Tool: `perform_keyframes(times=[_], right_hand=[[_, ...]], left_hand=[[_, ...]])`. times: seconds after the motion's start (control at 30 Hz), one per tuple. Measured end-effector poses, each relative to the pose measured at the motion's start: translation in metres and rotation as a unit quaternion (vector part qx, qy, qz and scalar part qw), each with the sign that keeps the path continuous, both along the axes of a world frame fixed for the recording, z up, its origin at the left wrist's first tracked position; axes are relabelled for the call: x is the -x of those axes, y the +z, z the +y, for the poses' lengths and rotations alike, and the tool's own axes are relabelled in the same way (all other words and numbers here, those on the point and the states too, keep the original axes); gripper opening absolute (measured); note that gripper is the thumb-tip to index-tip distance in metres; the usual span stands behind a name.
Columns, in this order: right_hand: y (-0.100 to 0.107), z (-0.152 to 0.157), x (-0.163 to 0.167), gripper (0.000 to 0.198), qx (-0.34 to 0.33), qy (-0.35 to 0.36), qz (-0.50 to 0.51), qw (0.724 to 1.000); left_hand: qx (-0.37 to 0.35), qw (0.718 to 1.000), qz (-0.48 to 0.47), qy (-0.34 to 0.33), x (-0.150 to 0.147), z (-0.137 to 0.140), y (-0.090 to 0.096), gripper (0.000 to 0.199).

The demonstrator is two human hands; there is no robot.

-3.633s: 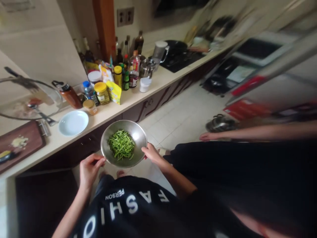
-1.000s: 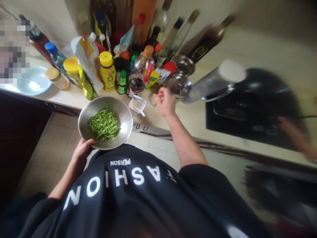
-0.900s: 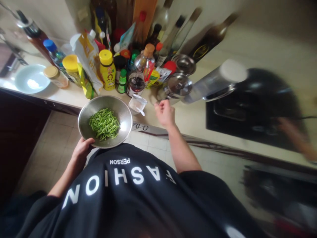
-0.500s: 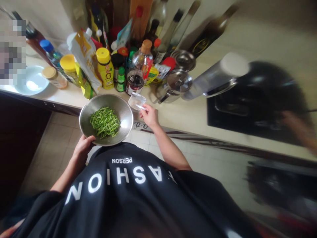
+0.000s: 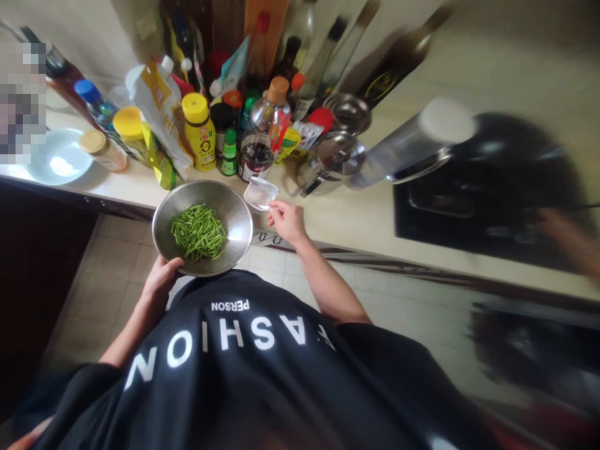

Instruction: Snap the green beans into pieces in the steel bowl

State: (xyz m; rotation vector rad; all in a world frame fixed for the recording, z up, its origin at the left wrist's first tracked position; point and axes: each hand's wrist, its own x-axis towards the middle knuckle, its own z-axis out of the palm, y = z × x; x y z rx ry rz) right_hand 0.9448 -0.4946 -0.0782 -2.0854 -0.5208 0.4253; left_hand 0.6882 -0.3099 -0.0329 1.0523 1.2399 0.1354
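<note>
My left hand [image 5: 166, 272] grips the near-left rim of a steel mixing bowl [image 5: 239, 222], its thumb over the edge. Inside lie chopped green vegetable pieces [image 5: 199, 231], cut into short thin lengths. The bowl is held in front of the counter edge. To its right, my right hand [image 5: 288, 220] is closed in a pinch beside a small clear container [image 5: 257, 192] with white contents at the counter's front edge. It pinches a small white spoon, mostly hidden now by the fingers and container.
Sauce bottles, jars and pouches crowd the counter [image 5: 319, 219], among them a yellow bottle [image 5: 199, 134]. A pale bowl [image 5: 60, 156] stands left. Right are a lidded steel pot [image 5: 335, 156], a tall clear jug [image 5: 417, 137] and a dark stove [image 5: 445, 215]. Another person's blurred arm [image 5: 569, 234] reaches in there.
My right hand has shifted slightly right and down; the white spoon, plainly visible before, barely shows now. My left hand still holds the bowl.
</note>
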Motion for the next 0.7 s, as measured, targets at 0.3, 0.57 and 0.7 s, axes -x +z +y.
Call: perform_keyframes(times=[0.3, 0.57, 0.7], right_hand=[[-0.002, -0.004, -0.003, 0.021, -0.174, -0.171, 0.252, 0.937], [-0.003, -0.019, -0.004, 0.019, -0.267, -0.228, 0.309, 0.884], [0.006, -0.031, 0.002, 0.023, -0.286, -0.233, 0.314, 0.875]], left_hand=[[-0.003, 1.0, 0.002, -0.001, -0.003, 0.003, 0.0, 0.032], [-0.011, 1.0, 0.004, 0.002, -0.005, 0.005, 0.0, 0.033], [0.004, 1.0, -0.012, 0.004, -0.005, 0.007, -0.013, 0.036]])
